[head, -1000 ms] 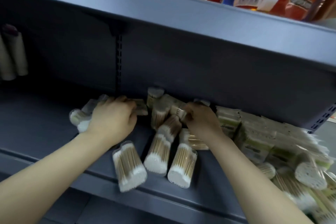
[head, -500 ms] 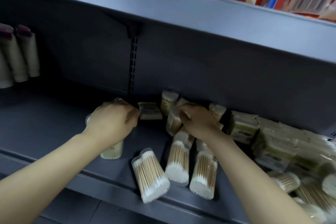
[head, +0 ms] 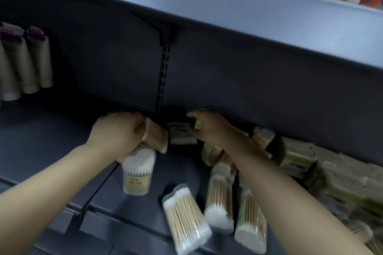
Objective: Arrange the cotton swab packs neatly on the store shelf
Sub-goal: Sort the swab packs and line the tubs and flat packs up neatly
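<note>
Both hands grip swab packs: left hand, right hand; bare shelf lies left.

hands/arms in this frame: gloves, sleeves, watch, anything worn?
Nothing worn that shows. The left hand and right hand are bare, no gloves. No rings can be made out, though the fingers are partly hidden and blurred. Both forearms are bare right down to the frame edge: no sleeves, watch, bracelet or markings in view.
</note>
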The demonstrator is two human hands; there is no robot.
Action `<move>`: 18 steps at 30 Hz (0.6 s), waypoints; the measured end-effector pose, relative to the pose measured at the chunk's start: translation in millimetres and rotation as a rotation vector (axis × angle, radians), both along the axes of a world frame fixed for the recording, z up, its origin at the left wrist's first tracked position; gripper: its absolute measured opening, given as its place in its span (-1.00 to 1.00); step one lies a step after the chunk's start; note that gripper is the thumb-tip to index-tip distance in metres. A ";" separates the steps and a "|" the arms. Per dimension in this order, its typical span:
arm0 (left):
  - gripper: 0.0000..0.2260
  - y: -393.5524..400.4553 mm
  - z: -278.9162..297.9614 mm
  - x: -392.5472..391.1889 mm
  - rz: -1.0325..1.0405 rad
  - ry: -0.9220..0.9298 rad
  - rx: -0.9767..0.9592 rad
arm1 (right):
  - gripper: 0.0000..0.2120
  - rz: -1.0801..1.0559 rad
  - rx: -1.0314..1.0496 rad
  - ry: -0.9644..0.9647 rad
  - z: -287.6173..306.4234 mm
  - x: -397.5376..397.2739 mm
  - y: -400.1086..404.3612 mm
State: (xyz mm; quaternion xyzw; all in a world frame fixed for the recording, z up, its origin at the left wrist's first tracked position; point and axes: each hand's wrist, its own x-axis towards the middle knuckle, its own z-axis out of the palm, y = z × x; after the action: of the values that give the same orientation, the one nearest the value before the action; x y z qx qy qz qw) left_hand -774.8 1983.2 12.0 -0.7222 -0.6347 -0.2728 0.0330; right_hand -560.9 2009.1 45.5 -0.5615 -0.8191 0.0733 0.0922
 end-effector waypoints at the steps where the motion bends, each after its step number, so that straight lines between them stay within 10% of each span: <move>1: -0.77 1.6 -0.5 -1.1 0.002 -0.015 -0.006 | -0.46 0.009 -0.025 -0.062 -0.1 -3.6 3.4; 18: -0.78 16.2 -11.7 -0.4 -0.042 -0.026 -0.151 | -0.65 0.032 -0.356 -0.318 -15.1 -39.9 43.1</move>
State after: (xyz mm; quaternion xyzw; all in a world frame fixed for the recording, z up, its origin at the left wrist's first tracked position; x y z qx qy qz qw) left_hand -775.2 1999.3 0.3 -0.7321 -0.6388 -0.2341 -0.0357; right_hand -600.8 2052.2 30.5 -0.5602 -0.8063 0.1287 -0.1394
